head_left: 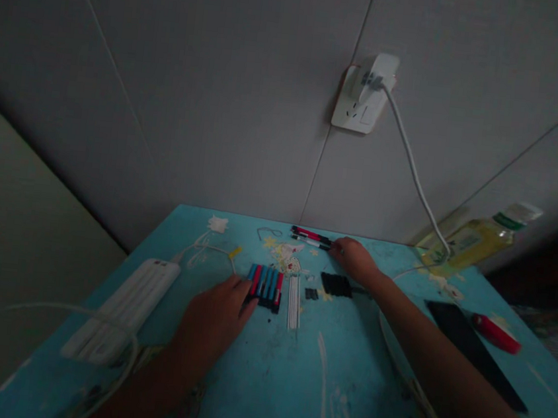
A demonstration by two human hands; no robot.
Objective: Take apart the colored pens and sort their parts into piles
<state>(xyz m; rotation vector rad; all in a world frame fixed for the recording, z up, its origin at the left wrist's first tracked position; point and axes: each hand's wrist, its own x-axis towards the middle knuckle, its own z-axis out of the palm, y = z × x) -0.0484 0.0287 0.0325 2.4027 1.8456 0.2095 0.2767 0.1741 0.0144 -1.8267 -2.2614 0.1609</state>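
Observation:
My left hand rests at the left edge of a row of blue and red pen barrels with dark ends. Its thumb and fingers are apart, touching the row's side. At the table's back, the fingers of my right hand are closed at the black end of a white pen; the fingertips are partly hidden. Just behind it lies a red pen. Thin white refills lie side by side right of the barrels. Small dark parts and a row of black pieces are below my right hand.
A white power strip lies on the left of the blue table, its cable crossing there. On the right are a dark flat slab, a red object and a tilted bottle of yellow liquid. A charger cable hangs from the wall socket.

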